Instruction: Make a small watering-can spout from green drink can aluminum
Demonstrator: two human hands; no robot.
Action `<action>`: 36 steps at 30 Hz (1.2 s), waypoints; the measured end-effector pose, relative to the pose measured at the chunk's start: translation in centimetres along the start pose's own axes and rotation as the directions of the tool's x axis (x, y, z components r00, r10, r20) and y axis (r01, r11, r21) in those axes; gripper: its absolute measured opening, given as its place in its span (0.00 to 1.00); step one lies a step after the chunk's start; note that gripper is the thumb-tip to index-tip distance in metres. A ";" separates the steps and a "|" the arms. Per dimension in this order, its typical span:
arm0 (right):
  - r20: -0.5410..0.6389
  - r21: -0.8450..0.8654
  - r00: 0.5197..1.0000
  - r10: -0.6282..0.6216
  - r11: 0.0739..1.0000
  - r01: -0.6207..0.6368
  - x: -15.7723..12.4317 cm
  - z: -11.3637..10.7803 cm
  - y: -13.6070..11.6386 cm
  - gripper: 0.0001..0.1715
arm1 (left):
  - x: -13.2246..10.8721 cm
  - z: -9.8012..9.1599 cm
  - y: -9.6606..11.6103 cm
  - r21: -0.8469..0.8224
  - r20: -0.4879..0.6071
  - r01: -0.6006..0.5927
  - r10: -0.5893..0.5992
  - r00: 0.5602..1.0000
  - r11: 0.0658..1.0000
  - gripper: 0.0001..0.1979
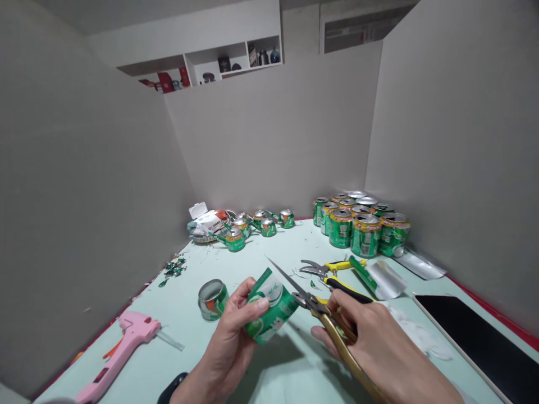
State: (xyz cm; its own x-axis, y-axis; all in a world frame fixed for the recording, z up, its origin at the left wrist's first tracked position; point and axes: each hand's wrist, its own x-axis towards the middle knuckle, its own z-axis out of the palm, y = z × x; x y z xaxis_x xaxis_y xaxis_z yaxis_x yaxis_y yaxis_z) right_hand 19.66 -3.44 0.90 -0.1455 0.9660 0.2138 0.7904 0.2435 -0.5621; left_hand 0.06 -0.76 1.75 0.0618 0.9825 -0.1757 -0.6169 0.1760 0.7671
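Observation:
My left hand (236,320) pinches a curved green piece of can sheet (273,308) between thumb and fingers, above the table. In my right hand (370,331) is a pair of scissors (314,306) with gold handles, fingers through the loops. The blades are spread and point up and left, close to the right edge of the sheet; whether they touch it I cannot tell. Left of my left hand stands a cut-down can (213,299) with its open side up. Pruning shears (314,267) and pliers (345,289) with yellow and black handles lie behind the scissors.
A pink glue gun (130,348) lies at the left, with green scraps (173,270) beyond it. Uncut cans (365,233) cluster at the back right; small can pieces (236,238) and a bag (206,227) stand back left. A tablet (475,342) and curled metal sheet (389,280) are at the right.

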 end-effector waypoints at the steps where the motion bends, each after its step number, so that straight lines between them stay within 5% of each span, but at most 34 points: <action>1: -0.004 -0.016 0.999 0.036 0.999 -0.036 0.1 -0.2 0.1 0.13 | 0.0 0.0 0.2 0.003 -0.010 -0.009 0.010 1.000 1.000 0.20; 5: 0.008 -0.104 0.994 0.105 0.989 -0.104 0.6 -0.8 0.4 0.03 | 0.3 0.0 1.7 0.001 -0.174 -0.094 0.093 0.980 0.996 0.20; 8: 0.078 -0.194 0.993 0.083 0.979 -0.067 0.6 -0.4 0.4 0.13 | 0.7 -0.1 2.5 0.018 -0.264 -0.146 0.145 0.954 0.989 0.19; 11: 0.146 -0.220 0.987 0.065 0.975 -0.032 0.1 0.7 0.3 0.22 | 0.7 0.0 2.4 0.090 -0.231 -0.120 0.138 0.963 0.989 0.14; 15: 0.146 -0.100 0.988 0.048 0.994 -0.033 -0.6 1.8 0.4 0.30 | 0.6 0.0 1.8 0.197 -0.166 -0.051 0.084 0.982 0.979 0.12; 20: 0.028 0.216 0.999 0.032 0.976 -0.037 -0.3 0.2 -0.2 0.20 | 0.9 -0.2 1.4 0.263 -0.135 -0.029 0.066 0.989 0.964 0.15; 22: 0.065 0.554 0.998 -0.007 0.832 -0.030 -0.1 -0.8 -0.6 0.13 | 1.1 -0.2 1.3 0.281 -0.127 -0.019 0.056 0.990 0.959 0.14; 24: 0.166 0.821 0.982 -0.088 0.564 -0.088 -0.1 -1.6 -0.9 0.11 | 1.2 -0.3 1.2 0.309 -0.119 -0.001 0.040 0.992 0.951 0.15; 27: 0.227 0.947 0.952 -0.207 0.275 -0.166 -0.5 -2.2 -0.9 0.12 | 1.2 -0.2 0.9 0.356 -0.096 0.024 0.011 0.995 0.934 0.14; 30: 0.220 0.970 0.942 -0.253 0.164 -0.182 -0.9 -2.3 -0.7 0.13 | 1.0 0.0 0.6 0.389 -0.064 0.050 -0.027 0.998 0.920 0.12; 36: 0.241 0.970 0.929 -0.280 0.089 -0.225 -1.4 -2.4 -1.1 0.15 | 0.8 0.5 0.4 0.379 -0.098 0.097 -0.064 0.993 0.920 0.15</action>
State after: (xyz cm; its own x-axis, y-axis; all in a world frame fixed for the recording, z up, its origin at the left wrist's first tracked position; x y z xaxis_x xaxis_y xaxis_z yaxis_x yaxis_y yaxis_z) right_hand 20.46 -5.31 3.16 -0.4997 0.8507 0.1631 -0.4742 -0.1111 -0.8734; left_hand 0.25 0.09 2.18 0.0241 0.9584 -0.2842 -0.2641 0.2803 0.9229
